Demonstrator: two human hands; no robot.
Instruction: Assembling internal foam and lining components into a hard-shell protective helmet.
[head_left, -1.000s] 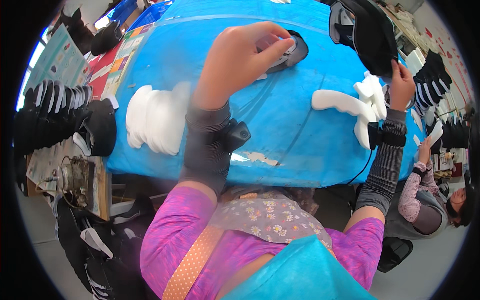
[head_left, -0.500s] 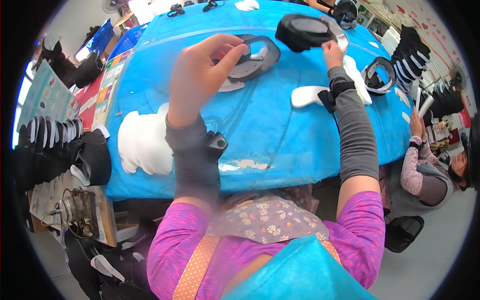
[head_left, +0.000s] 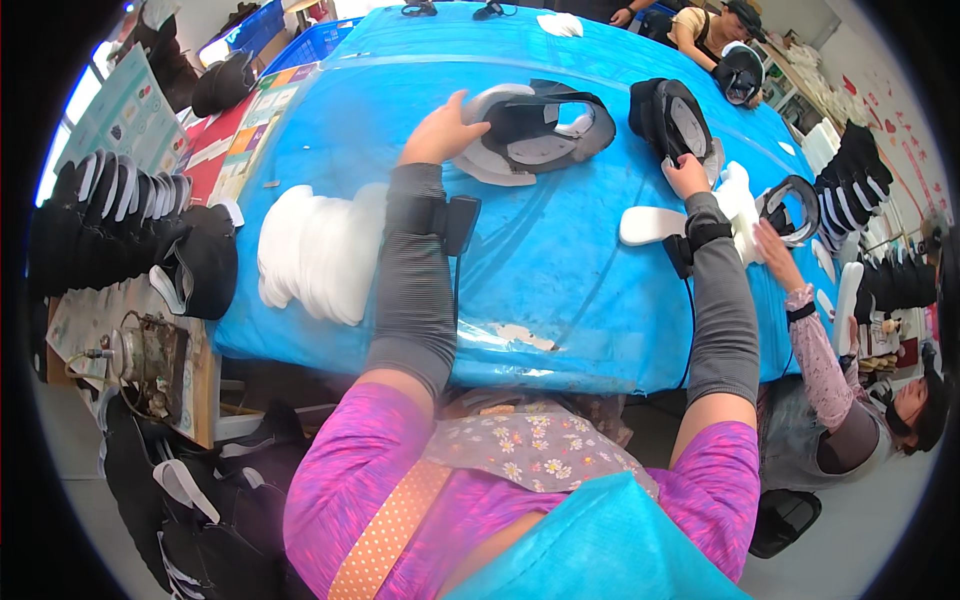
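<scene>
In front of me on the blue-covered table lies a black cap (head_left: 590,122) with a grey lining and a pale brim piece. My left hand (head_left: 442,132) is at its left edge, by the pale brim, with thumb and fingers apart. A second black cap (head_left: 655,110) stands tilted farther right, its grey inside showing. My right hand (head_left: 688,178) pinches its near edge, with a pale brim beside the fingers. White curved brim pieces (head_left: 738,205) lie close to my right wrist, and one white piece (head_left: 650,226) sits left of that wrist.
A stack of white brim pieces (head_left: 315,255) stands on the left of the table. Another black cap (head_left: 795,210) lies at the right, near a co-worker's hand (head_left: 778,255). Rows of black caps (head_left: 110,220) hang at the left. A person (head_left: 710,40) works at the far right.
My left hand has lowered to the left edge of the near cap. My right hand has brought the other cap down and turned it upright. A co-worker's hand has reached onto the table.
</scene>
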